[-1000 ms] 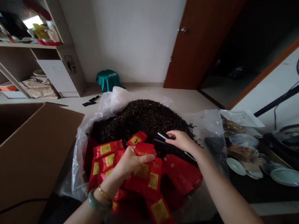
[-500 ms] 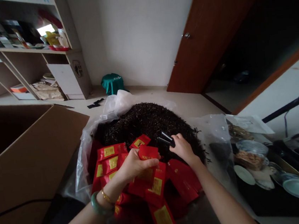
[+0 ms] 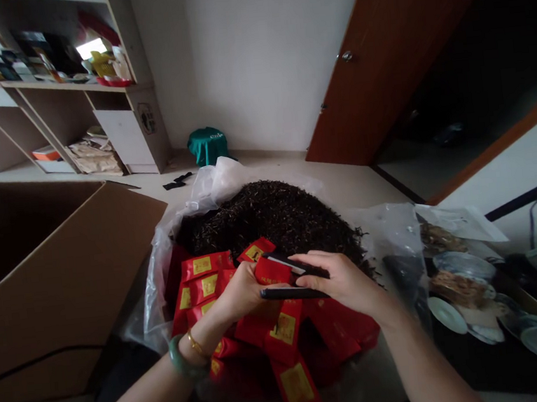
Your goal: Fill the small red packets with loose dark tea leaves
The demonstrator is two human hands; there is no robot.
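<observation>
My left hand (image 3: pixel 242 292) grips a small red packet (image 3: pixel 271 271) with a yellow label, held upright over a heap of the same red packets (image 3: pixel 282 334). My right hand (image 3: pixel 344 279) holds a black scoop-like tool (image 3: pixel 290 293) level against the packet's top edge, and the two hands meet there. Behind them a big mound of dark loose tea leaves (image 3: pixel 270 217) fills a clear plastic bag (image 3: pixel 209 181). A green bangle (image 3: pixel 183 366) and a gold bracelet circle my left wrist.
An open cardboard box (image 3: pixel 65 273) stands at the left. Plates and bowls (image 3: pixel 453 316) crowd the dark table at the right. Wooden shelves (image 3: pixel 46 90), a green stool (image 3: pixel 207 145) and a brown door (image 3: pixel 378 55) are at the back.
My right hand has come back from the tea mound with the black tool and brought it to the red packet in my left hand. The view shifted slightly.
</observation>
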